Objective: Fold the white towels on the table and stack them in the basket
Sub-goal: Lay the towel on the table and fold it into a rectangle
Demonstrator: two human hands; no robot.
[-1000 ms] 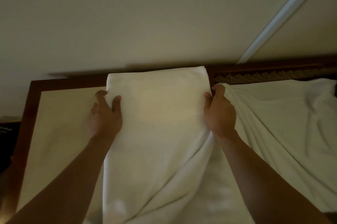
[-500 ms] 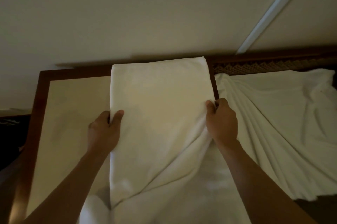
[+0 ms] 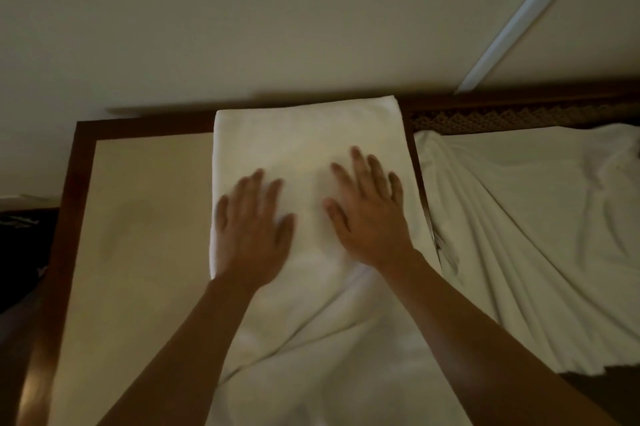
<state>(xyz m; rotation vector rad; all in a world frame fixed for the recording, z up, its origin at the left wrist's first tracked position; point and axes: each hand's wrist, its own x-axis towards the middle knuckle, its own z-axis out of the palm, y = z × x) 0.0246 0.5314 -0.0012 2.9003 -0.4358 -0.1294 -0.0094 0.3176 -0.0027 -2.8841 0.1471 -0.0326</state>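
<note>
Both hands lie flat on the folded towel in the middle of the frame.

The left hand (image 3: 250, 238) and right hand (image 3: 370, 217) press the towel (image 3: 304, 138) with straight, spread fingers (image 3: 356, 162), grasping nothing. The towel lies on the tabletop (image 3: 138, 252); a loose towel (image 3: 526, 235) spreads at right.

Two white towels (image 3: 308, 134) (image 3: 526, 217) are seen spread on one wood-framed table (image 3: 145, 217), with two hands (image 3: 251, 228) (image 3: 370, 214) laid flat on the nearer towel.
</note>
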